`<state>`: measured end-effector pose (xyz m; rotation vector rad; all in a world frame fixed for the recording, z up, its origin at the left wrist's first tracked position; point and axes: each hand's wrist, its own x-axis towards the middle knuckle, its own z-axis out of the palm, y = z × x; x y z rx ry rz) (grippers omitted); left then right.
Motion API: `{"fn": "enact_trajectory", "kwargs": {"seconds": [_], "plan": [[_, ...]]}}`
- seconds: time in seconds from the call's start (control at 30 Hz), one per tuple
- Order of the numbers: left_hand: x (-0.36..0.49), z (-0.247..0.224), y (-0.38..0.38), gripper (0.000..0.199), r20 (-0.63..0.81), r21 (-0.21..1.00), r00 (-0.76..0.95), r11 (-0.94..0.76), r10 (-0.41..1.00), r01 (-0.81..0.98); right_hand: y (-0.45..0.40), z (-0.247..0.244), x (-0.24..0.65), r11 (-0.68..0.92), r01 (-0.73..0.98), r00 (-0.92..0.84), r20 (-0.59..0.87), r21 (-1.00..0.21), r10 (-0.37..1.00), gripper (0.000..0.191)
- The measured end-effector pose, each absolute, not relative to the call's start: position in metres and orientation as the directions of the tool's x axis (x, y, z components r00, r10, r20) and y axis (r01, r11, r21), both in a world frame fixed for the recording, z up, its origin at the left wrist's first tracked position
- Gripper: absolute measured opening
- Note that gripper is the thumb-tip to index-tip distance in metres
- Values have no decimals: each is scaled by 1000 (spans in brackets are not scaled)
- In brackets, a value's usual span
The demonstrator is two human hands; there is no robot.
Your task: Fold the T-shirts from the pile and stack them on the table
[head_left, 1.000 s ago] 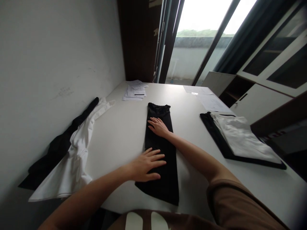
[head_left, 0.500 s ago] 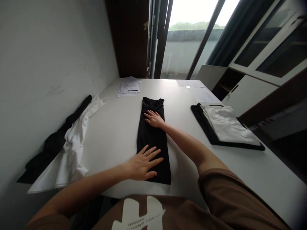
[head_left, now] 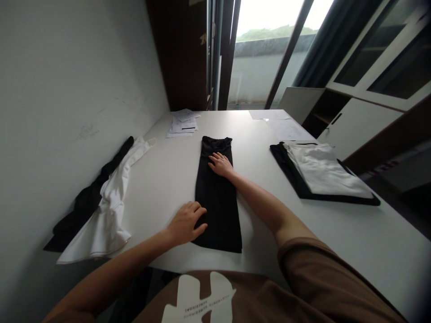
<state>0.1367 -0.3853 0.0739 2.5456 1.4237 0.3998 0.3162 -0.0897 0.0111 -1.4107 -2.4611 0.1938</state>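
1. The long black garment (head_left: 218, 206) lies folded in the middle of the white worktop (head_left: 155, 179). Its far end points to 12 o'clock and its near end to 6.
2. The right hand (head_left: 220, 164) rests palm down on the far part, toward 12 o'clock. Its fingers are a little spread and pinch nothing.
3. The left hand (head_left: 186, 222) is on the edge at 8 o'clock. Its fingers are bent, with the thumb well apart from the pointing finger. I can't see all its fingertips.
4. To smooth well, let the right hand be the weight, so the cloth can't slide. The left should stroke softly outward; a hard push could make bumps.
5. The 12 o'clock end looks wrinkly, so a gentle pat there should help.
6. Mind the neighbours: a rumpled white garment (head_left: 116, 197) and rumpled black cloth (head_left: 84, 202) at 9 o'clock, and a folded white garment (head_left: 328, 170) on flat black cloth (head_left: 340, 198) at 3.
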Motion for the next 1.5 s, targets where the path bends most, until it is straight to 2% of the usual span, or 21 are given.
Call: {"fn": "enact_trajectory", "kwargs": {"seconds": [0.13, 0.27, 0.43, 0.57, 0.7, 0.83, 0.97, 1.1, 1.3, 1.5], "plan": [[141, 66, -387, 7, 50, 140, 578, -579, 815, 803, -85, 7, 315, 479, 837, -441, 190, -266, 877, 60], [154, 60, -395, 8, 4, 52, 696, -696, 718, 717, -80, 2, 313, 375, 878, -338, 169, -298, 926, 64], [156, 60, -396, 9, -10, 72, 771, -769, 637, 636, -74, 3, 313, 301, 881, -266, 145, -365, 953, 70], [147, 66, -387, 17, 44, 143, 801, -798, 597, 586, -80, 7, 321, 280, 868, -204, 219, -410, 954, 60], [144, 79, -369, 18, 138, 237, 755, -761, 641, 604, -90, 9, 328, 337, 857, -249, 260, -390, 933, 47], [154, 83, -333, 15, 196, 291, 698, -721, 689, 629, -91, 12, 332, 353, 870, -318, 155, -343, 935, 55], [163, 65, -278, 39, 187, 268, 662, -686, 725, 676, -95, 20, 350, 440, 850, -441, 63, -290, 895, 63], [163, 36, -244, 59, 87, 238, 578, -580, 811, 779, -123, 18, 383, 557, 787, -547, 119, -266, 829, 56], [158, 18, -258, 66, 83, 218, 585, -587, 807, 779, -183, 9, 420, 643, 730, -626, 151, -233, 765, 54], [161, 23, -274, 68, 89, 182, 635, -639, 767, 747, -215, 20, 433, 668, 680, -672, 108, -301, 733, 53]]}}
